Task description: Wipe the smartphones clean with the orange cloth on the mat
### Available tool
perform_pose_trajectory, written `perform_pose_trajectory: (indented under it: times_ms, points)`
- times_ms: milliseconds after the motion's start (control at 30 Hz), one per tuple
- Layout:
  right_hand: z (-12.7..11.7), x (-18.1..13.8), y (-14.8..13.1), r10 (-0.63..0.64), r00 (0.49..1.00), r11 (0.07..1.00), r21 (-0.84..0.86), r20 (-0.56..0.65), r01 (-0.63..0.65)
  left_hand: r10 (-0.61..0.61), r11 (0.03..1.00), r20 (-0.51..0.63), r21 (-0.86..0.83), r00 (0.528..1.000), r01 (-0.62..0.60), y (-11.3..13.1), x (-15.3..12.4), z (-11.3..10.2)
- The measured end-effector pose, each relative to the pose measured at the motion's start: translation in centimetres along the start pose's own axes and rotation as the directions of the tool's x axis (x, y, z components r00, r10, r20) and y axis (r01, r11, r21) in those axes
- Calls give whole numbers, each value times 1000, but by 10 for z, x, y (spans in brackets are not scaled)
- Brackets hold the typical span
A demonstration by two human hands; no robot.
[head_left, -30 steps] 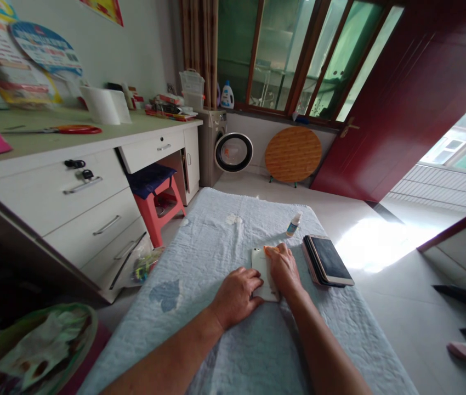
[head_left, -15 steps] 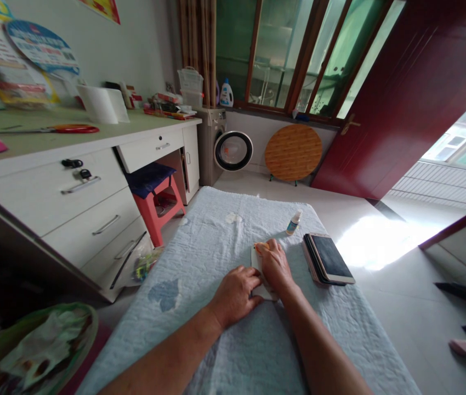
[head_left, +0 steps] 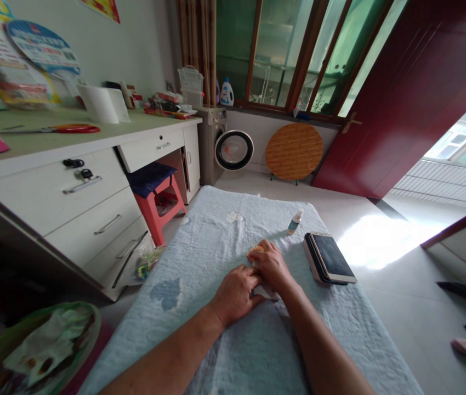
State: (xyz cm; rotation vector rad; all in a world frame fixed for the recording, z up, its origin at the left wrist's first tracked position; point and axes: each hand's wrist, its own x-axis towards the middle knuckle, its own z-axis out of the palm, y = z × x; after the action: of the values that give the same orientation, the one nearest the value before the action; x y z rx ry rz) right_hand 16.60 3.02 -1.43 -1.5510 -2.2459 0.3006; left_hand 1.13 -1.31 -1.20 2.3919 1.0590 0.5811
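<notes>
Pressing down: both hands meet over a white phone (head_left: 266,291) lying flat on a pale blue quilted cloth (head_left: 216,241) spread across the table.
Left hand: the left hand (head_left: 236,293) rests palm down at the phone's left edge, fingers curled against it, steadying it rather than lifting it.
Right hand: the right hand (head_left: 272,266) lies on top of the phone, its grip pinched on a small orange pad (head_left: 256,250) at the fingertips, pushed against the far end.
Phone: mostly hidden under both hands; only a pale sliver shows near the wrists. Its long axis runs away from the person, toward the far end of the table.
Key relation: the orange pad sits at the far tip of the phone, so the right hand is the nearer one to it; the left hand is nearer the close end.
Nearby: a small dropper bottle (head_left: 294,223) stands beyond the hands, and a stack of phones (head_left: 328,258) lies just to the right, apart from them.
</notes>
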Motion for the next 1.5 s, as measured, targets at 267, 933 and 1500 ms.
perform_pose_trajectory:
  times_ms: [267,933,1500]
  points:
    - [0,-1,0,1,1000,993,119,5,-2,-3,1000,1,3,1000,3,-1,-1,0]
    - [-5,7,1,248,969,943,-232,9,-240,-37,997,12,63,999,36,9,-1,0]
    - [-4,1,9,161,986,971,-174,-39,-165,-42,998,9,46,999,41,8,0,0]
